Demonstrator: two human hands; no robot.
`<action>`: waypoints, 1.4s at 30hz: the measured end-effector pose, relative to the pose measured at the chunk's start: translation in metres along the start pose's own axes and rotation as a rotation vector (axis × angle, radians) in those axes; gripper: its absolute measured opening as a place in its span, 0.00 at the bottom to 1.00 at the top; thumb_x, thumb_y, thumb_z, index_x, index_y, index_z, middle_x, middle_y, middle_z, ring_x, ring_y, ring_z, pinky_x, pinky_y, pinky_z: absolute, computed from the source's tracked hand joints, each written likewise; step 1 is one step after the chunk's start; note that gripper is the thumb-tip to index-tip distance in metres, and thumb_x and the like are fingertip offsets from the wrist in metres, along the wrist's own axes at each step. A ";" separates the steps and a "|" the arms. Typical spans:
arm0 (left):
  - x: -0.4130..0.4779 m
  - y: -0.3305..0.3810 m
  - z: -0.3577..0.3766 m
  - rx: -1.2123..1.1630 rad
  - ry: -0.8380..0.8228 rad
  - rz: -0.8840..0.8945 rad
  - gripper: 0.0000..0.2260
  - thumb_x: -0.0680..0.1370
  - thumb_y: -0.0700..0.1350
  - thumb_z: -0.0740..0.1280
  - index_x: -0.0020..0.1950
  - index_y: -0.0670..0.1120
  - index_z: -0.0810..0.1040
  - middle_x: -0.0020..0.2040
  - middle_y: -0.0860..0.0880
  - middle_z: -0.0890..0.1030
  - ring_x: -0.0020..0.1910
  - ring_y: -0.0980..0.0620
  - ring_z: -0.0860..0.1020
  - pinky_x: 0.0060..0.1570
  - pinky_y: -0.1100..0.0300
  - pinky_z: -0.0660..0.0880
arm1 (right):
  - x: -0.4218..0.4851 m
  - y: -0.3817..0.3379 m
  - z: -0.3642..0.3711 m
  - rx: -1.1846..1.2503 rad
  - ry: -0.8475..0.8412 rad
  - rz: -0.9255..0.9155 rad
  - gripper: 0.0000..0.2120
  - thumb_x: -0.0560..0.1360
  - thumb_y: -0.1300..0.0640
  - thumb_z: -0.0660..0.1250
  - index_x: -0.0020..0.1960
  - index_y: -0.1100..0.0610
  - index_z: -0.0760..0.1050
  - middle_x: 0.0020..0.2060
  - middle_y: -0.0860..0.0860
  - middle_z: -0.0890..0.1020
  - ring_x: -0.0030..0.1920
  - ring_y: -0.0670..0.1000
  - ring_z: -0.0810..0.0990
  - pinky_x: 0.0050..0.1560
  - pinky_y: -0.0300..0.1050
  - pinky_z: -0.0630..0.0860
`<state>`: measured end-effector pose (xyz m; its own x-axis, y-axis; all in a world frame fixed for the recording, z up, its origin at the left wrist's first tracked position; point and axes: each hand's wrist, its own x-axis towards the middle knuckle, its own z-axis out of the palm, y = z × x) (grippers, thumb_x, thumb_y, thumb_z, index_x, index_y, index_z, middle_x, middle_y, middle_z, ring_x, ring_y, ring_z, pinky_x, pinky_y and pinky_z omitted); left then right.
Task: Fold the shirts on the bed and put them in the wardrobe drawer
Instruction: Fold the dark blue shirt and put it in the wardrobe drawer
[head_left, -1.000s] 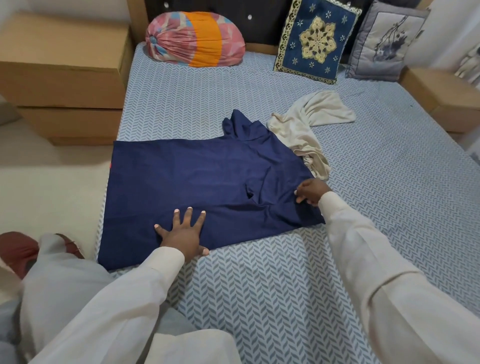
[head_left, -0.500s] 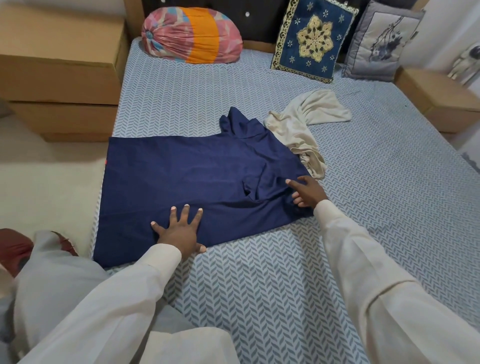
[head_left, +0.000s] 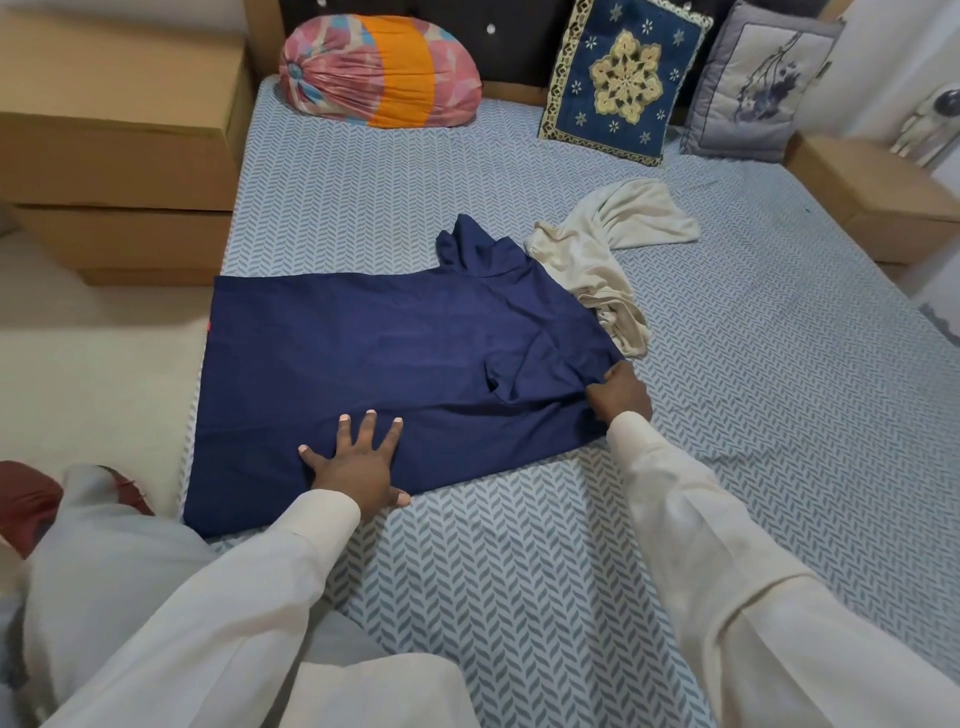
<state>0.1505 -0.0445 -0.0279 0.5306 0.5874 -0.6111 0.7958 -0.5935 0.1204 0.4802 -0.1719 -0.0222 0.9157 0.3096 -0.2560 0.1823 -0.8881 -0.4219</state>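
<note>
**Trainee:** Where is the work item?

**Instructor:** The navy shirt (head_left: 389, 353) lies spread flat on the bed (head_left: 519, 571). One end reaches the left edge, and the long axis runs across the bed toward the middle. A cream shirt (head_left: 602, 249) lies crumpled at its far right end, touching it.

**Trainee:** State of the hands?

**Instructor:** The left hand (head_left: 358, 462) is flat with fingers spread, pressing on the shirt's near edge. The right hand (head_left: 621, 397) has its fingers curled and pinches fabric at the shirt's right end.

**Trainee:** Which hand leads?

**Instructor:** Probably the right, carrying its end leftward along the long axis while the left hand anchors.

**Trainee:** Surroundings?

**Instructor:** Pillows (head_left: 379, 67) line the head edge. Cardboard boxes (head_left: 119, 130) stand beside the bed. No wardrobe drawer is in view.
</note>
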 end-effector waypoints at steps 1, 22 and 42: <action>0.000 0.000 0.000 0.001 0.002 0.002 0.47 0.74 0.65 0.66 0.78 0.59 0.35 0.79 0.50 0.34 0.77 0.41 0.34 0.67 0.24 0.49 | -0.003 0.004 0.001 -0.007 0.001 -0.024 0.17 0.71 0.56 0.66 0.59 0.56 0.70 0.53 0.57 0.78 0.55 0.61 0.78 0.53 0.49 0.72; 0.053 -0.100 -0.035 0.072 0.503 -0.068 0.28 0.82 0.62 0.50 0.78 0.50 0.60 0.66 0.46 0.71 0.62 0.43 0.68 0.57 0.48 0.68 | -0.004 -0.148 0.083 -0.194 -0.303 -0.668 0.17 0.78 0.51 0.66 0.63 0.57 0.71 0.53 0.56 0.77 0.57 0.59 0.73 0.60 0.50 0.67; 0.182 -0.214 -0.182 0.019 0.523 -0.110 0.11 0.78 0.38 0.60 0.60 0.44 0.73 0.59 0.43 0.73 0.61 0.42 0.69 0.50 0.52 0.72 | 0.095 -0.274 0.109 -0.425 -0.224 -0.494 0.10 0.77 0.60 0.59 0.56 0.50 0.70 0.49 0.59 0.80 0.45 0.61 0.83 0.42 0.55 0.83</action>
<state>0.1295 0.2890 -0.0226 0.5232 0.8395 -0.1467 0.8518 -0.5204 0.0603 0.4786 0.1379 -0.0258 0.6012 0.7346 -0.3145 0.7259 -0.6666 -0.1695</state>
